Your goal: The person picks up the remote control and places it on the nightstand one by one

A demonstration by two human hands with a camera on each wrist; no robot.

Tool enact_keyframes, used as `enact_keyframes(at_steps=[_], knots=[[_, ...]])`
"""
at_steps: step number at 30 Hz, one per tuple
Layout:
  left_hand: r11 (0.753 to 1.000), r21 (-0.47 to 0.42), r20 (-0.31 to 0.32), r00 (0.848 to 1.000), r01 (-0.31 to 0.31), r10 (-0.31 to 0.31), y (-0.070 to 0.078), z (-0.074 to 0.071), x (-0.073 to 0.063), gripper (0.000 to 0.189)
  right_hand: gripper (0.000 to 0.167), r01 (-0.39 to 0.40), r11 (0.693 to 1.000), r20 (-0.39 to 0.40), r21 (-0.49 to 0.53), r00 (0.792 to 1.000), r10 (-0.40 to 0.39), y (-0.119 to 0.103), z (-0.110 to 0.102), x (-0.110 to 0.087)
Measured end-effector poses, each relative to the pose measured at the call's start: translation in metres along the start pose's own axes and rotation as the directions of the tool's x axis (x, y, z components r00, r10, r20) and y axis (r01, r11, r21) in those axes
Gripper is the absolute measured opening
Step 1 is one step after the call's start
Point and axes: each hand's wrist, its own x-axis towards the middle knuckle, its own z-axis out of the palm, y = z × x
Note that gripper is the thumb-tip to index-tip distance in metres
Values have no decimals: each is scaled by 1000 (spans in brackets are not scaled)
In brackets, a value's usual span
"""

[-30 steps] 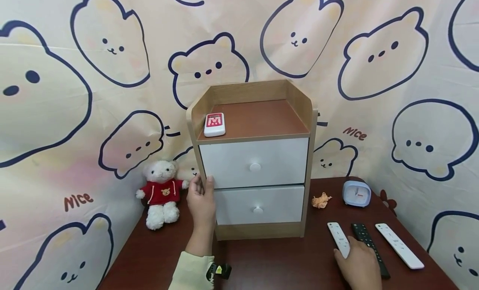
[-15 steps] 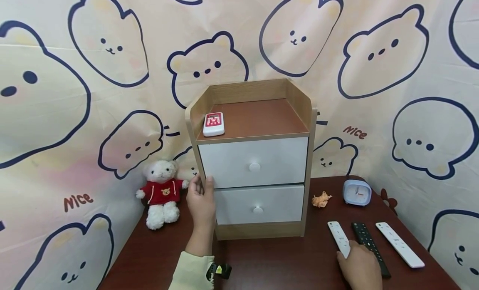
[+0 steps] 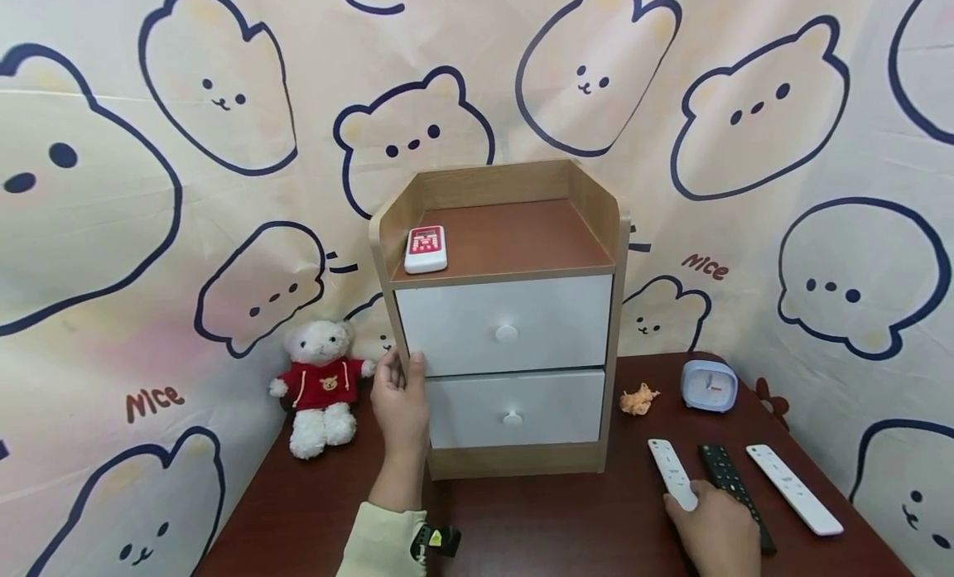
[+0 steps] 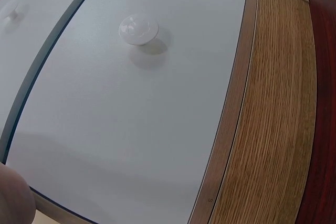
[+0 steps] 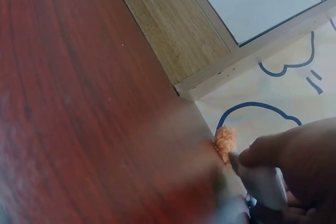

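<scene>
At the left front edge of the small drawer cabinet (image 3: 517, 459), my left hand (image 3: 401, 403) holds the side, with the thumb on the front and the fingers along the outer side. The left wrist view shows a white drawer front with a round knob (image 4: 138, 29) and only a fingertip (image 4: 13, 198). On the right, my right hand (image 3: 711, 527) pinches the lower end of a white remote control (image 3: 671, 469). The right wrist view has that remote (image 5: 265, 186) between thumb and fingers. Beside it lie a black remote (image 3: 726, 471) and another white remote (image 3: 794, 489).
A white calculator-like device (image 3: 426, 250) with a red face lies on the cabinet's top shelf. A teddy bear (image 3: 322, 391) in a red hoodie sits left. Crumpled orange paper (image 3: 638, 400) and a blue clock (image 3: 709, 386) stand behind the remotes on the brown table (image 3: 514, 523).
The held white remote has shifted slightly to the left, away from the black one, with my right hand. My left hand stays on the cabinet's edge.
</scene>
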Motion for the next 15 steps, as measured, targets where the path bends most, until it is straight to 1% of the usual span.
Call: enact_keyframes(at_steps=[4, 8, 11, 12, 15], knots=[[1000, -11, -3, 1000, -3, 3, -1, 0, 1, 46, 69, 14, 997, -73, 70, 997, -8, -3, 0, -4], [1000, -13, -1, 1000, -9, 9, -2, 0, 1, 46, 67, -2, 982, -189, 187, 981, 38, -11, -1, -12], [1000, -5, 0, 1000, -8, 8, -2, -1, 1, 47, 65, -20, 960, -252, 279, 963, 94, -18, -4, -20], [1000, -4, 0, 1000, -8, 8, -2, -1, 1, 47, 66, -27, 952, -260, 305, 959, 111, -20, -6, -23], [1000, 0, 0, 1000, -7, 7, -2, -2, 1, 49, 65, -63, 915, -278, 399, 942, 186, -26, -15, -32]])
